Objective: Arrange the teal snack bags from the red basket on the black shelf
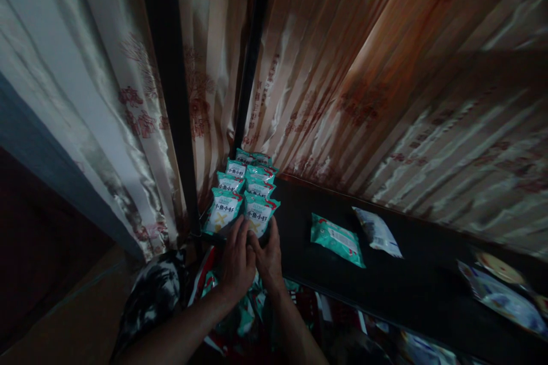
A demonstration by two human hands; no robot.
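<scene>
Small teal-and-white snack packets stand upright in two columns at the left end of a black shelf [295, 228]. My right hand [269, 254] is closed around the lower right side of the front right snack packet [258, 214]. Against that packet's lower left edge, my left hand [237, 256] presses with its fingers closed, close beside the front left snack packet [223, 211]. Both thumbs come near each other at the packet's base. The fingertips are partly hidden in dim light.
Farther right on the shelf lie a teal packet [338, 240], a white packet [377, 232] and a clear-and-blue packet [503, 296]. Below the shelf edge, more teal packets [246, 316] lie in an open bag. Black posts [169, 68] and a printed curtain [342, 80] stand behind.
</scene>
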